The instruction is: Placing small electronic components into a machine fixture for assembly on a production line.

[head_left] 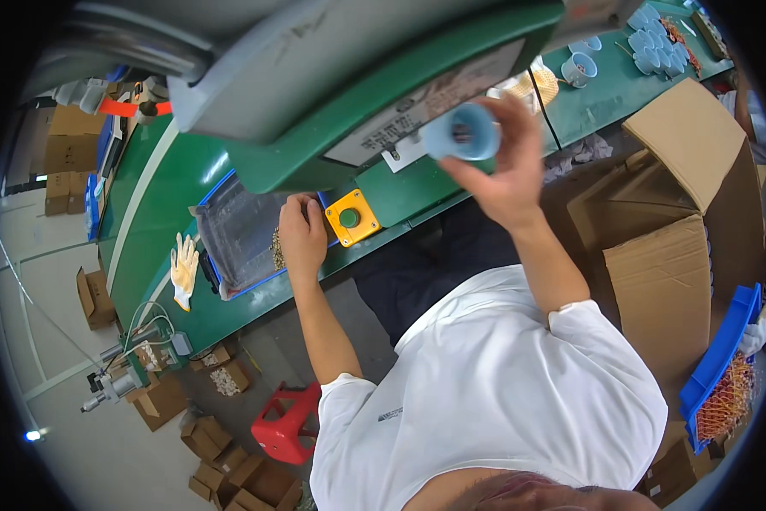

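Observation:
My right hand (512,175) is closed around a light blue plastic cup (477,136), raised at the front of a large green and grey machine (383,94). Something small and dark shows inside the cup, too blurred to name. My left hand (303,238) rests with curled fingers at the right end of a dark-lined blue tray (251,226). Small brass-coloured parts (277,249) lie beside that hand; whether its fingers pinch one is hidden. Just right of it sits a yellow box with a green push button (349,218).
A work glove (184,271) lies left of the tray on the green bench (149,247). More blue cups (647,58) stand at the far right. Open cardboard boxes (660,281) and a blue bin (714,366) are at my right. A red stool (285,426) stands on the floor.

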{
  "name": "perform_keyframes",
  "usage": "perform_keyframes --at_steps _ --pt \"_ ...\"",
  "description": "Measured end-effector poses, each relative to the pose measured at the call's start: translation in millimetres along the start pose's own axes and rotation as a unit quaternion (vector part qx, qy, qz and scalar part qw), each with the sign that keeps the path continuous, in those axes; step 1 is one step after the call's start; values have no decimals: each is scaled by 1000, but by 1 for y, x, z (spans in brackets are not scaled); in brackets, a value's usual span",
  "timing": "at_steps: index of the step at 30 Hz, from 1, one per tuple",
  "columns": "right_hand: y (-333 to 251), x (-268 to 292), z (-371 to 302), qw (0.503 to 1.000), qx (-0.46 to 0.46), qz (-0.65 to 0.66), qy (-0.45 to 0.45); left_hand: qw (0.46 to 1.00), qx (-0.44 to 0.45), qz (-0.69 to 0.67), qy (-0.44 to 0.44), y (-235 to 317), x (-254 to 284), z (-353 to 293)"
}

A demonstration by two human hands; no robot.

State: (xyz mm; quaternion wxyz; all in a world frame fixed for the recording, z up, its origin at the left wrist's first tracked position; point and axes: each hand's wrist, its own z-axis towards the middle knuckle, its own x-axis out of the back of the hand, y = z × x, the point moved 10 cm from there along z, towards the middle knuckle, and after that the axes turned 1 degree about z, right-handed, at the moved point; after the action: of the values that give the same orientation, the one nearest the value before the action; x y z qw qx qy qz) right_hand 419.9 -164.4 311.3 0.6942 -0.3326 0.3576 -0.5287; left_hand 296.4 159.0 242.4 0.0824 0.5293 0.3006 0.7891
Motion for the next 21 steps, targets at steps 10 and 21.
perform_keyframes --at_steps 10,21 --pt "-19 -53 14 963 166 -211 -28 999 29 3 -22 -6 -4 -3" --pt "-19 -52 13 957 169 -236 -30 1000 8 9 -8 3 1 0"
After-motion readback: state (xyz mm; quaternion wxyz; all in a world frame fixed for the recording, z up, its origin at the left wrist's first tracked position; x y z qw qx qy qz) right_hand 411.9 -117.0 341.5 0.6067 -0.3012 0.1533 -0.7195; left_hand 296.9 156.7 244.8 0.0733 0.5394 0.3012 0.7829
